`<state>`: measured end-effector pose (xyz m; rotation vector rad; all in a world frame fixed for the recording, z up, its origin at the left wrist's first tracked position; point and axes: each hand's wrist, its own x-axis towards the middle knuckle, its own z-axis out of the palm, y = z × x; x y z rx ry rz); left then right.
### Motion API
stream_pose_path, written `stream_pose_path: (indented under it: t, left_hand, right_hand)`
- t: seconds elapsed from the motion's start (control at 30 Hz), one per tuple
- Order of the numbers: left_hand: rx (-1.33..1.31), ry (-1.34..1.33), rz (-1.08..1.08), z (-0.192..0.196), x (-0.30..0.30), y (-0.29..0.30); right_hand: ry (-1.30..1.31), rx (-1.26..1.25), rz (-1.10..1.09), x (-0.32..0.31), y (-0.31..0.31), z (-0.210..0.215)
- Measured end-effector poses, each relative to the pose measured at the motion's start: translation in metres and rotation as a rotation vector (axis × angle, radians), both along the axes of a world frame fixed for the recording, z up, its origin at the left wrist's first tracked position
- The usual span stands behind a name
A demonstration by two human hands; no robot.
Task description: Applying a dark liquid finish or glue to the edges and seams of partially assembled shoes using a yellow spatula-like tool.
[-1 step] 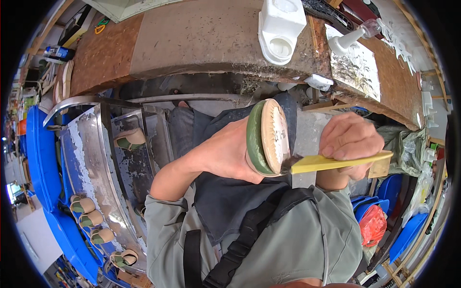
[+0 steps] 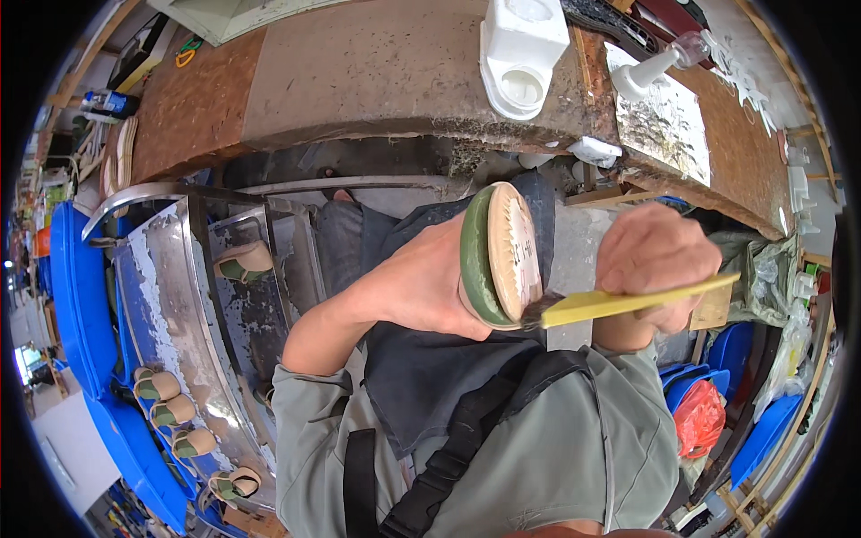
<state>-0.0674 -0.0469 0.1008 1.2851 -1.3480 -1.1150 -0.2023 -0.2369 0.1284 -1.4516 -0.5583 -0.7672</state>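
Note:
Upright in my left hand (image 2: 417, 278) is a shoe upper (image 2: 480, 269), green along its side, with a beige pleated edge turned in around a pale underside. That underside (image 2: 523, 251) faces right and bears dark handwritten marks. My right hand (image 2: 656, 264) is closed around a flat yellow-handled brush (image 2: 619, 301). Its dark bristles (image 2: 535, 314) meet the lower edge of the shoe upper's underside. The fingers of my left hand are mostly hidden behind the shoe upper.
Ahead runs a worn brown workbench (image 2: 377, 72) bearing a white plastic container (image 2: 525, 63) and a nozzle bottle (image 2: 650, 73). At left, a metal rack (image 2: 170, 269) holds several beige-green shoe uppers (image 2: 173, 412) beside blue bins (image 2: 82, 314). A red plastic bag (image 2: 700, 417) is at right.
The yellow brush handle has tilted slightly, its right end a little higher, with my right hand. My left hand and the shoe upper have barely moved.

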Motion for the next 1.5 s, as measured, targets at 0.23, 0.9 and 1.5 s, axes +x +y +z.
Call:
stream_pose_path:
  t: [0.23, 0.9, 1.5]
  left_hand:
    - [-0.071, -0.317, 0.526, -0.008, 0.004, 0.001]
    - [-0.747, -1.46, 1.099, -0.003, 0.044, 0.0]
    - [-0.082, -0.576, 0.481, -0.02, 0.005, -0.004]
  right_hand:
    - [0.185, 0.091, -0.311, 0.015, 0.02, 0.003]
    - [0.309, -0.059, -0.382, 0.023, 0.013, 0.03]
    - [-0.022, 0.075, -0.086, -0.004, 0.021, -0.022]
